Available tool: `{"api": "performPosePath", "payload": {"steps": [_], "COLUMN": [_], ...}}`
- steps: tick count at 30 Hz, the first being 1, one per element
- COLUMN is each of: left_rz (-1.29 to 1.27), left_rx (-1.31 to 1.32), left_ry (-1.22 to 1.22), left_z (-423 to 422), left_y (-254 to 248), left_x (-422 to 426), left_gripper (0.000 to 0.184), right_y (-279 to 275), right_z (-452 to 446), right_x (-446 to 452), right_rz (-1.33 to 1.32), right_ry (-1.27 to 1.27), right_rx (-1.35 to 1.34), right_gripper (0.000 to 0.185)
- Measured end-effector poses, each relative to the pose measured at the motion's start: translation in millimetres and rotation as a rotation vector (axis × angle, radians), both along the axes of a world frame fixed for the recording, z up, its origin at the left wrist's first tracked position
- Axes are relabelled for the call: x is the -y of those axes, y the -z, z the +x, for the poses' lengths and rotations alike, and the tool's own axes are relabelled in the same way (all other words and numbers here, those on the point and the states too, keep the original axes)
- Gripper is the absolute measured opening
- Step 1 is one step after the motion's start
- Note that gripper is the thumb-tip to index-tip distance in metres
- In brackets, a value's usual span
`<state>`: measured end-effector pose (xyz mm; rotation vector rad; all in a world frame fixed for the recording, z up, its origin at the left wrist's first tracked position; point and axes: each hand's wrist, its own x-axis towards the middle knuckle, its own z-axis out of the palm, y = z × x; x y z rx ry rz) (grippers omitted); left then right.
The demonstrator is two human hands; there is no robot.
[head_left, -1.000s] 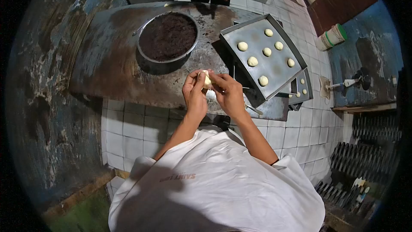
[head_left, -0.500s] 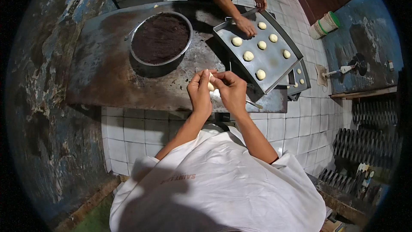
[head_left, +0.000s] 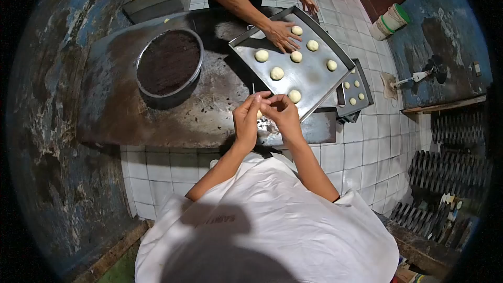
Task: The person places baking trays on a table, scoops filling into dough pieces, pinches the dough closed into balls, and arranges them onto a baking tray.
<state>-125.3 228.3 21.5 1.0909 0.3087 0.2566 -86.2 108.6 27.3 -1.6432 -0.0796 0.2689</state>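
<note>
My left hand and my right hand meet over the table's near edge, fingers of both pinched together. Between them is a piece of pale dough, mostly hidden by the fingers. Just beyond my right hand, a metal baking tray carries several round dough balls, the nearest dough ball lying close to my knuckles. To the left stands a round metal bowl full of dark, crumbly filling.
Across the worn table, a co-worker's hand spreads flat among the tray's dough balls; their other hand is beyond the tray. A lower tray with smaller dough balls sits to the right. Buckets stand by the wall.
The view has shifted, so bowl and tray appear further left. My fingers stay pinched on the dough. The co-worker's hand over the tray has opened out flat.
</note>
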Motion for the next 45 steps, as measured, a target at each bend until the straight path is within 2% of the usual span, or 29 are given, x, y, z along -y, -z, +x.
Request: {"api": "performPosePath", "payload": {"steps": [2, 3, 5, 7, 10, 12, 14, 15, 17, 18, 21, 23, 24, 25, 27, 28, 30, 31, 33, 35, 37, 38, 39, 41, 43, 44, 45], "left_rz": [0.180, 0.182, 0.401, 0.358, 0.374, 0.307, 0.209, 0.230, 0.244, 0.228, 0.251, 0.280, 0.196, 0.114, 0.091, 0.068, 0.044, 0.060, 0.077, 0.079, 0.067, 0.061, 0.046, 0.075, 0.061, 0.050, 0.042], "left_rx": [0.079, 0.075, 0.054, -0.013, -0.035, -0.074, -0.150, -0.197, -0.251, -0.275, -0.339, -0.388, -0.414, -0.439, -0.434, -0.459, -0.474, -0.454, -0.440, -0.391, -0.395, -0.415, -0.424, -0.392, -0.383, -0.423, -0.467], "left_ry": [0.124, 0.127, 0.288, 0.304, 0.232, 0.104, -0.059, -0.125, -0.198, -0.277, -0.431, -0.499, -0.609, -0.714, -0.727, -0.772, -0.823, -0.829, -0.839, -0.892, -0.915, -0.939, -0.963, -0.921, -0.929, -0.922, -0.917], "left_z": [5, 7, 10, 10, 10, 9, -4, -14, -41, -55, -91, -113, -123, -134, -151, -152, -152, -152, -158, -155, -156, -161, -164, -173, -181, -181, -182], "left_y": [0, 3, 14, 22, 30, 31, 43, 50, 64, 72, 69, 69, 72, 76, 85, 80, 78, 79, 77, 77, 80, 82, 81, 75, 94, 104, 112], "left_x": [11, 15, 30, 45, 52, 41, 24, 13, -3, -9, -24, -24, -23, -23, -20, -16, -9, -9, -11, -10, -13, -14, -14, -14, -22, -29, -31], "left_gripper": [0.036, 0.036, 0.040, 0.040, 0.038, 0.033, 0.029, 0.028, 0.026, 0.025, 0.022, 0.022, 0.022, 0.022, 0.026, 0.025, 0.023, 0.023, 0.023, 0.023, 0.022, 0.022, 0.022, 0.022, 0.021, 0.021, 0.021], "right_y": [-4, -1, 13, 23, 25, 32, 56, 54, 145, 164, 175, 118, 108, 109, 190, 192, 198, 196, 193, 196, 200, 220, 286, 157, 112, 76, 38], "right_z": [6, 8, 10, 23, 54, 101, 149, 162, 195, 195, 196, 213, 232, 243, 282, 273, 257, 262, 259, 265, 271, 295, 335, 306, 285, 267, 241], "right_x": [22, 32, 55, 81, 114, 137, 155, 154, 172, 178, 176, 161, 158, 152, 153, 150, 139, 136, 136, 141, 141, 154, 187, 187, 187, 190, 194], "right_rz": [0.131, 0.134, 0.250, 0.258, 0.124, -0.169, -0.676, -0.760, -0.975, -0.971, -1.221, -1.177, -1.133, -0.954, -0.859, -0.859, -1.158, -1.148, -1.157, -1.125, -1.109, -1.180, -1.002, -0.329, -0.098, -0.095, -0.021], "right_ry": [-0.152, -0.149, -0.347, -0.432, -0.560, -0.515, -0.284, -0.148, -0.035, -0.043, -0.119, -0.235, -0.219, -0.077, 0.099, 0.099, -0.071, -0.067, -0.124, -0.118, -0.141, -0.293, -0.441, -0.214, 0.053, 0.062, -0.038], "right_rx": [-0.362, -0.366, -0.465, -0.538, -0.545, -0.219, 0.213, 0.301, 0.751, 0.756, 0.992, 0.240, 0.025, 0.027, 0.626, 0.623, 0.532, 0.545, 0.369, 0.416, 0.336, 0.319, 0.650, -0.046, 0.184, 0.187, 0.079], "right_gripper": [0.030, 0.030, 0.040, 0.045, 0.040, 0.041, 0.041, 0.046, 0.047, 0.047, 0.040, 0.043, 0.048, 0.050, 0.059, 0.059, 0.071, 0.071, 0.078, 0.077, 0.074, 0.069, 0.063, 0.058, 0.048, 0.048, 0.043]}}
